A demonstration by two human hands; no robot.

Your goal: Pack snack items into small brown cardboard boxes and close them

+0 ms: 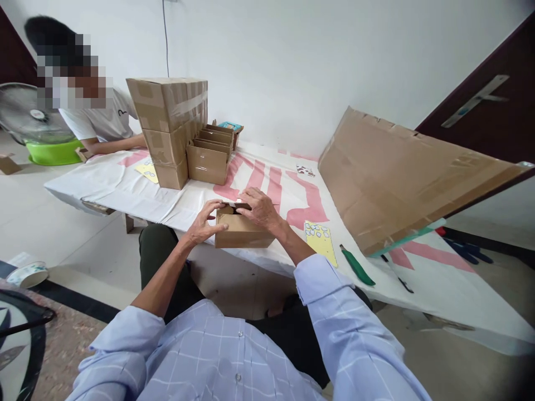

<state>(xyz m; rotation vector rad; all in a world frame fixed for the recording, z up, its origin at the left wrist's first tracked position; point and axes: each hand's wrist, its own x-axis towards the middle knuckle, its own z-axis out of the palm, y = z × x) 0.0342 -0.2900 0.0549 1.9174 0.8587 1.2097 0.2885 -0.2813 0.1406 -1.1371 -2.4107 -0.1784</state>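
A small cardboard box (246, 235) sits at the near edge of the cloth-covered table, right in front of me. My left hand (204, 224) grips its left end, thumb along the top edge and fingers at the far side. Across the top reaches my right hand (261, 210), its fingers curled on a flap at the box's far side. Between the hands the top has a dark gap; what lies inside cannot be made out. To the right lie a yellow patterned card (320, 240) and a green-handled cutter (356, 266).
Stacked taped boxes (167, 125) stand at the left beside a row of open boxes (209, 161). A large cardboard sheet (401, 172) leans at the right. Another person (104, 122) rests an arm on the table (104, 181) at the far left, near a fan (37, 116).
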